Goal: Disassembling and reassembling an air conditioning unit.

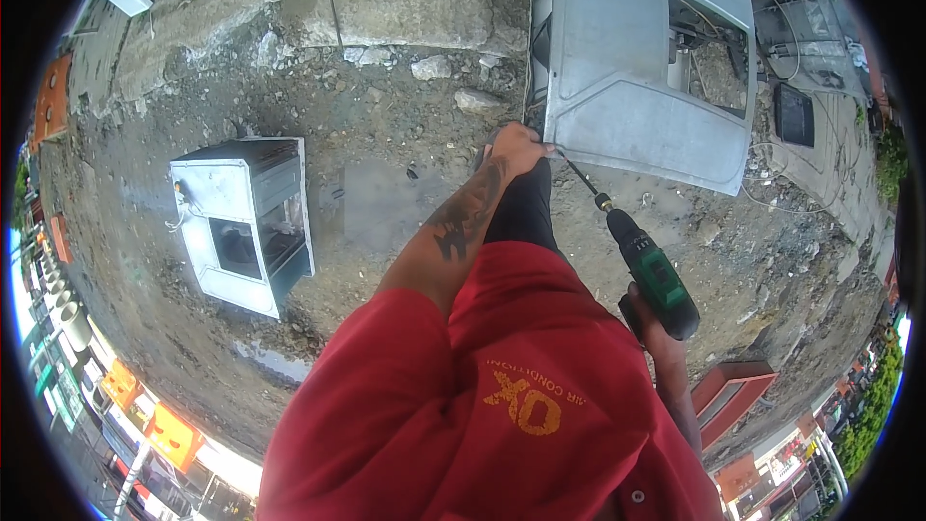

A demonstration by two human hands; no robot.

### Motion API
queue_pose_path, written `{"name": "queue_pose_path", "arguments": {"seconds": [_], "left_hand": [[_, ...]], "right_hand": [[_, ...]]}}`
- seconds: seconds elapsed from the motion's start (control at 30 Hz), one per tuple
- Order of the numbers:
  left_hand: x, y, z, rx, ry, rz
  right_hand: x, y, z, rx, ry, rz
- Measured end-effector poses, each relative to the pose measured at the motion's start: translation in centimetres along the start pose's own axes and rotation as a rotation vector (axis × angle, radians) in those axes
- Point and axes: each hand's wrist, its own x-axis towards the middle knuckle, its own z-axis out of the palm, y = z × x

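Note:
My right hand (662, 340) is wrapped round the grip of a green and black cordless drill (658, 275). The drill's long, thin bit (581, 175) points up and left, its tip at the near left corner of a large light-grey sheet-metal casing (641, 125). My left hand (519, 148) is at that same corner, fingers curled and thumb beside the bit tip. Whatever is between those fingers is too small or hidden to make out. Through a rectangular opening in the casing, dirt and dark parts show.
A white metal casing (227, 265) with a square opening stands on the muddy ground at left. Rocks (477, 101) and a broken concrete slab (405, 0) lie beyond my hands. A black box-like object (794, 115) and cables are at right, a red box (731, 403) lower right.

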Motion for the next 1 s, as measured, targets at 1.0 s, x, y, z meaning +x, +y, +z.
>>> {"name": "queue_pose_path", "arguments": {"seconds": [1.0], "left_hand": [[-4.1,4.6,-1.7,-0.524,-0.011,-0.406]], "right_hand": [[-2.0,1.3,-1.7,-0.093,0.008,-0.111]]}}
